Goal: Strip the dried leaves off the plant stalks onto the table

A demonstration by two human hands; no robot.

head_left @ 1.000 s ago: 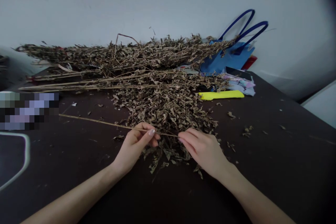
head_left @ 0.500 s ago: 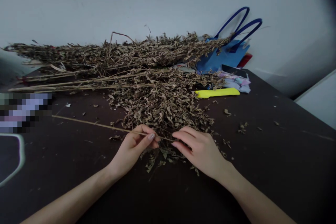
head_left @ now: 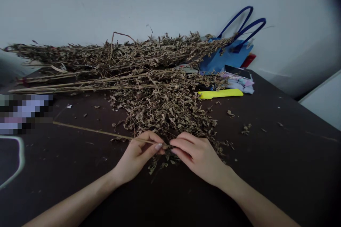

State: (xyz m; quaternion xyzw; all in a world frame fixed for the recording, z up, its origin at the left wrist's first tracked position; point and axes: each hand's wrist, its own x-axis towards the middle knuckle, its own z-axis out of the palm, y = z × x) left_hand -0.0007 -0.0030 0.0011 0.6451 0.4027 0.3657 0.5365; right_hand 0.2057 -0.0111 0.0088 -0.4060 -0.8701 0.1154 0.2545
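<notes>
– So, layout? Clock centred on the leaf pile (head_left: 165,110), 12 pointing away from the person.

– Biggest first. Pale wall (head_left: 133,3) across 12. Dark table (head_left: 279,163) under it all. Thick bundle of dried plants (head_left: 149,51) at 12, lying along the wall, roughly 10 through 2. On its near side, a thinner bundle of stalks (head_left: 80,87): bare ends toward 10, leafy ends toward 2. The pile itself is dry, brown, and runs right up to those stalks.

– Next size down?

– Two-handled blue bag (head_left: 229,56) at 2. Tips of the thick bundle overlap its front.

– Hands?

– left hand (head_left: 137,158) at 7, right hand (head_left: 198,154) at 5. Both over the near edge of the pile, fingertips close together.

– Small stuff?

– Patterned cloth (head_left: 243,86) between 2 and 3, yellow strip (head_left: 222,94) just on its near side. Dark phone (head_left: 237,72) lying on the cloth.

– And the stem (head_left: 90,129)?

– Long, thin, mostly bare. Far end out at 9, near end at 6, between the hands.

– Grip?

– Left: thumb and forefinger pinched on the stem, close to its near end. Right: fingertips right at that end; can't tell if they're closed on it or just beside it.

– Smallest?

– Leaf scraps (head_left: 246,129), loose on the table between 3 and 4.
</notes>
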